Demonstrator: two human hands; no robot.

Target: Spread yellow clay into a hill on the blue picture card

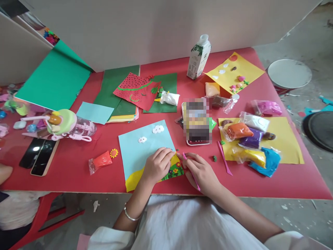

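Note:
A light blue sheet (137, 152) lies in front of me, with two white clouds, a yellow band along its lower part and green ground with small flowers (174, 171) at its lower right. My left hand (158, 165) rests on the sheet's lower middle, fingers together and reaching toward its right edge; what they hold, if anything, is too small to tell. At that right edge, my right hand (201, 172) is closed on a thin pink tool (195, 181), whose upper end is beside the fingertips. The two hands' fingertips are close together.
Bagged clay (239, 131) lies on a yellow sheet (291, 146) at right, beside another pink tool (224, 158). A phone (197, 121), partly blurred, and a carton (199, 57) stand beyond. A red bag (101, 162) and sunflower (113, 153) are left; a person's arm (5, 174) shows far left.

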